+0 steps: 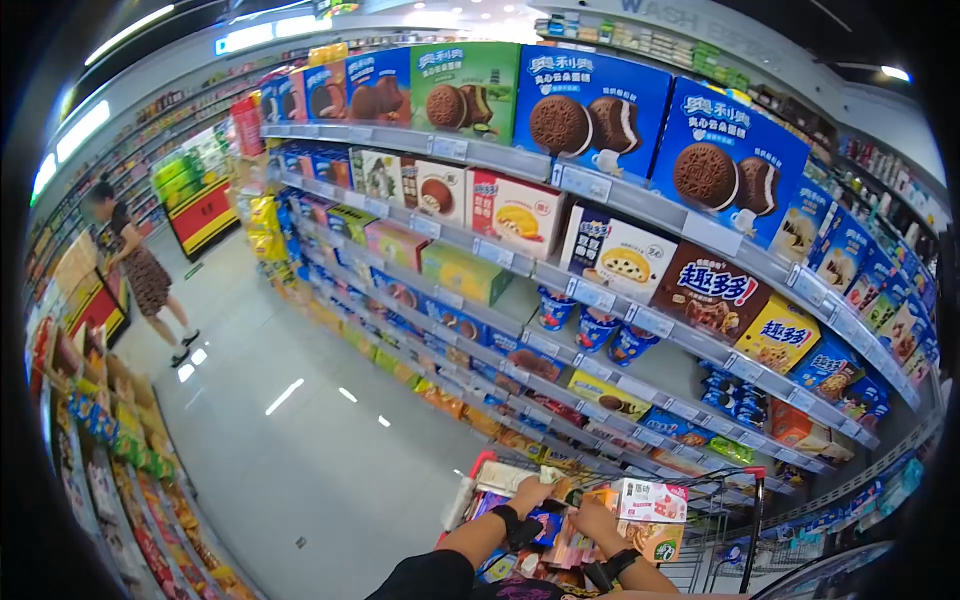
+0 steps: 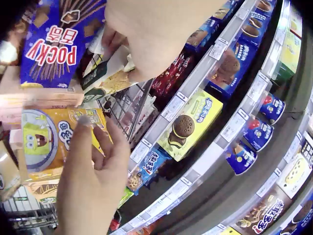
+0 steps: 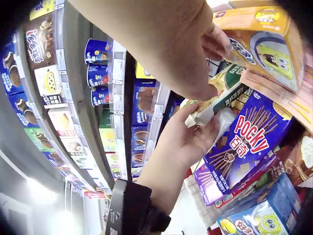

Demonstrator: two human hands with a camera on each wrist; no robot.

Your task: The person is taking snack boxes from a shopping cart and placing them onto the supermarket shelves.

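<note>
Both hands reach into a loaded shopping cart (image 1: pixel 756 475) in the head view. My left hand (image 3: pixel 178 142), with a black wristband, pinches one end of a green-and-white snack box (image 3: pixel 229 96). My right hand (image 1: pixel 597 520) is close to the box's other end, its bent fingers at the side of an orange SpongeBob box (image 2: pixel 39 142). I cannot tell whether the right fingers grip either box. Beside the hands lies a blue Pocky box (image 3: pixel 244 147). A blue SpongeBob box (image 3: pixel 266 220) sits lower in the right wrist view.
A white-and-pink box (image 1: pixel 650 500) lies at the cart's right side. Beyond the cart stand long shelves of biscuits, with large blue cookie boxes (image 1: pixel 590 110) on top and blue cups (image 1: pixel 595 328) lower down. A person (image 1: pixel 135 260) stands in the aisle at left, near a red-and-yellow display (image 1: pixel 197 215).
</note>
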